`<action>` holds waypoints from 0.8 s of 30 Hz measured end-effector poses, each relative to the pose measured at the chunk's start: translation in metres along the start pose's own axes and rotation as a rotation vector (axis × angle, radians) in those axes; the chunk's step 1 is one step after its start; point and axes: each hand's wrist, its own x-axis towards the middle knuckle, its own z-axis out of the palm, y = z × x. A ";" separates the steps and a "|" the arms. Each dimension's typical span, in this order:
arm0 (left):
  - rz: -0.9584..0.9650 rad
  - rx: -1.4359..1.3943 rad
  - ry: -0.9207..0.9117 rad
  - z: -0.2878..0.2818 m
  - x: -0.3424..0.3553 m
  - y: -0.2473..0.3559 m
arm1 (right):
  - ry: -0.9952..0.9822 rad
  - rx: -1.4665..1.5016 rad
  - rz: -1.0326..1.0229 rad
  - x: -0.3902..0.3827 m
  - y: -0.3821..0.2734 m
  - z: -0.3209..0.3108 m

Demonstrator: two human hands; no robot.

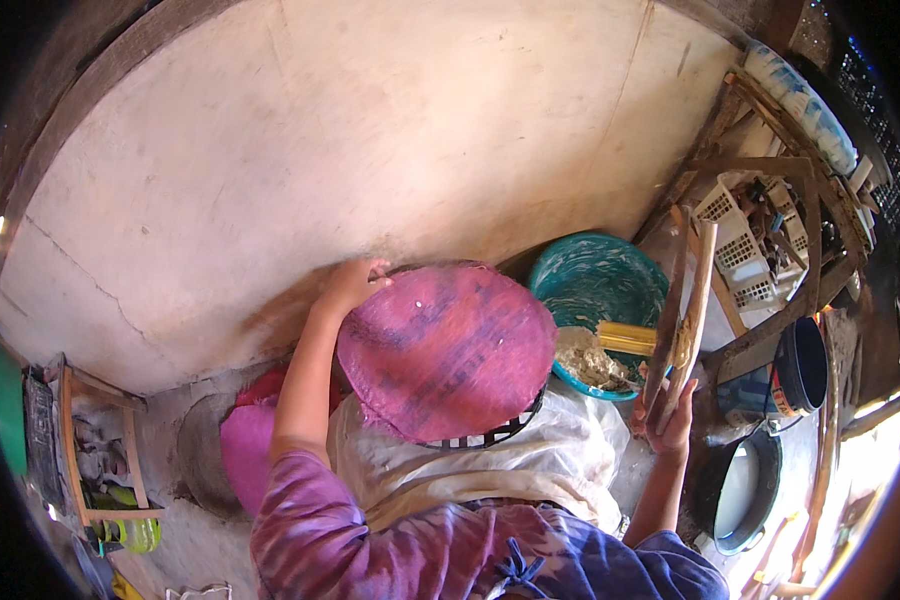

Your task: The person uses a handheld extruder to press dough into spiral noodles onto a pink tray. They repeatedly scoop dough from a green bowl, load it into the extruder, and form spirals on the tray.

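left hand [353,283]: fingers closed on far-left rim of pink round cloth pad [446,347] | right hand [673,420]: gripping flat wooden sticks [682,318], upright, right of pad | teal basin [598,300] with pale dough: between pad and sticks

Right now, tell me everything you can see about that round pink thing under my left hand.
The round pink sheet is a wide, thin disc, pink streaked with purple, with a coarse woven look like cloth or sacking and a few pale specks on it. It lies tilted and slightly domed over a round frame whose dark rim peeks out at its lower edge. The left hand grips its upper left edge. It sits above a white cloth, beside a teal basin on its right.
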 end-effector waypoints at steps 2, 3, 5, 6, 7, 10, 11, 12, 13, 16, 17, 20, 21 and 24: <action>0.042 0.342 0.130 -0.022 -0.008 0.026 | -0.018 -0.017 0.048 0.003 0.002 0.011; 0.108 0.077 0.187 -0.034 -0.012 0.044 | -0.056 -0.060 0.044 0.005 0.003 0.017; 0.198 -0.507 0.181 -0.047 -0.023 0.090 | -0.098 -0.135 0.147 0.010 0.008 0.035; 0.304 -0.818 0.179 -0.051 -0.031 0.116 | -0.144 -0.182 0.143 0.013 0.011 0.046; 0.345 -1.083 0.140 -0.050 -0.040 0.141 | -0.271 -0.232 0.155 0.018 0.013 0.058; 0.382 -1.503 0.061 -0.050 -0.068 0.192 | -0.540 -0.381 0.269 0.033 0.015 0.099; 0.426 -1.602 0.024 -0.050 -0.076 0.197 | -0.655 -0.466 0.307 0.039 0.013 0.112; 0.177 -1.796 0.137 -0.052 -0.080 0.195 | -0.723 -0.441 0.364 0.045 0.011 0.126; 0.204 -1.956 0.060 -0.059 -0.084 0.183 | -0.752 -0.419 0.515 0.051 0.007 0.138; 0.174 -2.114 0.247 -0.052 -0.086 0.137 | -0.688 -0.567 0.654 0.073 0.006 0.172; 0.116 -2.132 0.335 -0.044 -0.086 0.119 | -0.739 -0.717 0.603 0.080 0.008 0.181; -0.092 -2.229 0.533 -0.006 -0.090 0.068 | -0.674 -0.902 0.690 0.099 0.022 0.206; -0.176 -2.262 0.600 0.006 -0.091 0.055 | -0.728 -0.885 0.720 0.103 0.027 0.213; -0.171 -2.462 0.580 0.030 -0.098 0.029 | -0.672 -1.141 0.657 0.105 0.037 0.233</action>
